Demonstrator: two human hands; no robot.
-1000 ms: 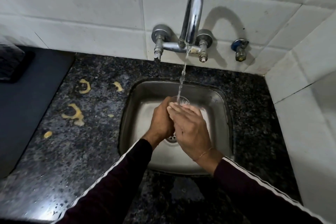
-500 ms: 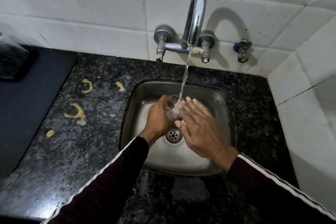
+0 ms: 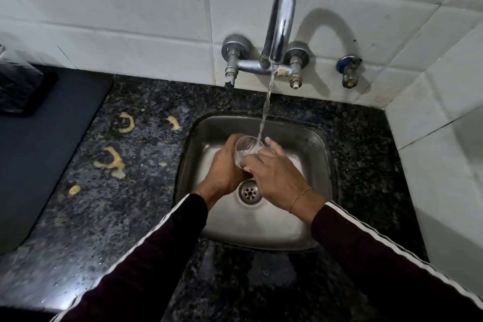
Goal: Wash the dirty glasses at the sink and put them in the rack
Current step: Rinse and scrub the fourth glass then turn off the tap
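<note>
I have 1 glass [image 3: 245, 148] over the sink [image 3: 308, 232], its mouth tipped up toward the stream from the tap [image 3: 281, 21]. My left hand [image 3: 222, 167] curls round its far side and holds it; my right hand [image 3: 277, 178] lies against the near side, fingers [image 3: 274, 148] fairly straight and pressed to the wall of the glass, 1 fingertip at the rim. To rinse well, I judge I should keep the mouth under the water just beyond my right fingertips, turn the glass with my left, and rub all round. Wet glass is slippery, so the left grip should stay firm above the drain [image 3: 249, 192] below my wrists. No rack shows here.
</note>
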